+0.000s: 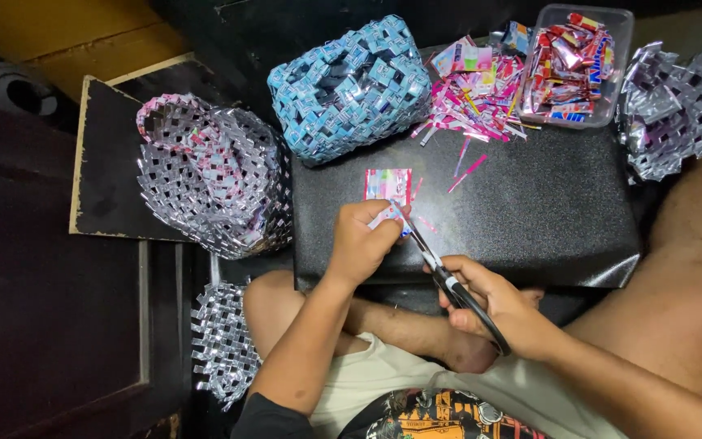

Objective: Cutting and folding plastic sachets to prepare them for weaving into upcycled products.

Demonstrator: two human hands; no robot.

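Your left hand (363, 240) is pinched tight on a small pink-and-white wrapper (387, 189), holding it by its near edge so it sticks out toward 12 o'clock over the black desk (546, 211). Your right hand (493, 305) is wrapped through the handles of the black scissors (448, 280), closed on them, and the blades run up toward 11 o'clock until the tips meet the wrapper's bottom corner, right beside your left fingertips.

That's the bit I'd watch. The blade tips sit practically against your fingers, so one quick snip with the wrapper bunched could nick you. And since you're only gripping one edge, the foil could twist as the blades bite, which I reckon would give you a crooked strip.

Going outward: a few loose pink slivers (469, 167) lie on the desk at about 1 o'clock from the wrapper, and past them there's a heap of pink cut strips (473, 102). At 2 o'clock is a clear plastic tub (611, 24) full of red wrappers; it sits near the far edge, so a bump from your elbow could tip it. A blue woven basket (351, 85) is at 12 o'clock, a silver-and-pink woven basket (213, 175) at 9 o'clock hanging off the desk's left side, a silver woven piece (672, 110) at 3 o'clock, and another silver woven piece (221, 341) down by your left knee at 7 o'clock.
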